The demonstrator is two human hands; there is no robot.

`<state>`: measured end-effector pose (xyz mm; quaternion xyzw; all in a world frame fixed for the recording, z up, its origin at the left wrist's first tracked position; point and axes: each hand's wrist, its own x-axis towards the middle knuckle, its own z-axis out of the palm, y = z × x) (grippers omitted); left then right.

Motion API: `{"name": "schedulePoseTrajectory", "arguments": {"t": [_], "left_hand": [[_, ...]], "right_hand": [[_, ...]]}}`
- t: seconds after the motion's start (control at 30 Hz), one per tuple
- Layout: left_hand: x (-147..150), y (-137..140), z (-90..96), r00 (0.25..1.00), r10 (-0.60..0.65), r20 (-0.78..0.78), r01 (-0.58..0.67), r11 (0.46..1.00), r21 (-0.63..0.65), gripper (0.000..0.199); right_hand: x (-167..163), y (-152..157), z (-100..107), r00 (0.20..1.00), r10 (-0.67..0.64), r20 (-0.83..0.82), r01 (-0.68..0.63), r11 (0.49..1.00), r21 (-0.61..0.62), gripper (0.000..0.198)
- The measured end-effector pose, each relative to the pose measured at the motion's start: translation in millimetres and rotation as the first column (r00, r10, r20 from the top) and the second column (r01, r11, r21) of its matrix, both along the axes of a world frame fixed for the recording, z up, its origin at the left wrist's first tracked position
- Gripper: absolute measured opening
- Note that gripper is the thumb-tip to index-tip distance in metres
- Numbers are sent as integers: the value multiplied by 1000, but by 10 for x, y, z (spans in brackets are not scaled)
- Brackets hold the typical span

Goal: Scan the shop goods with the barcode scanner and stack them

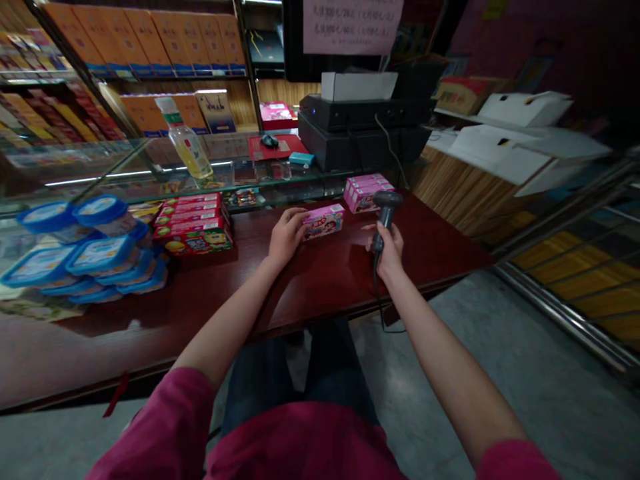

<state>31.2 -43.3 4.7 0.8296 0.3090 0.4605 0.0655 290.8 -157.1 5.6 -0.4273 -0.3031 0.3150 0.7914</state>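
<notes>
My left hand (289,235) is closed on the left end of a small pink snack box (324,222), which rests on the dark red counter (310,280). Part of the box is hidden behind the fingers. Wrapped in my right hand (391,250) is a black handheld barcode scanner (387,212), held upright by its handle with its head at the top. The scanner's cable hangs down over the counter's front edge. Just behind the scanner stands a group of matching pink boxes (367,191), side by side on the counter.
Red snack boxes (195,227) and stacked blue-lidded tubs (103,253) occupy the counter's left. A bottle of yellow liquid (189,147) stands on the glass case. Behind are a black cash drawer (360,143) and a computer mouse (269,141). Metal rails (565,320) flank the right.
</notes>
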Motion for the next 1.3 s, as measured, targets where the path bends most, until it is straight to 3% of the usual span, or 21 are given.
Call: {"name": "schedulePoseTrajectory", "arguments": {"t": [0.13,0.23,0.43,0.63,0.9,1.07,1.17,1.3], "left_hand": [[582,-68,-22,990,-132,-53,130,991,-39,35],[977,-45,-82,975,-200,-100,198,980,-31,41],[1607,91,-70,985,-55,-161,61,998,30,36],[1903,172,-5,979,20,-201,-10,999,47,37],[1950,207,7,988,39,-152,-42,999,-21,40],[1848,56,49,986,32,-165,-36,999,-24,63],[1532,-77,60,978,56,-200,-61,998,-18,67],[663,-193,37,957,106,-271,-96,994,50,60]], "right_hand": [[485,-66,-35,992,-128,2,128,992,-4,51],[676,-123,-67,987,-157,-38,156,987,-21,51],[642,-149,-58,993,-103,-58,101,994,-31,50],[608,-130,-49,999,-38,5,38,998,-58,48],[638,-151,-13,997,-82,-10,81,995,-62,42],[577,-230,28,996,-89,7,89,993,-73,49],[494,-331,21,996,-80,42,83,994,-75,51],[249,-378,14,999,11,35,-7,993,-115,44]]}}
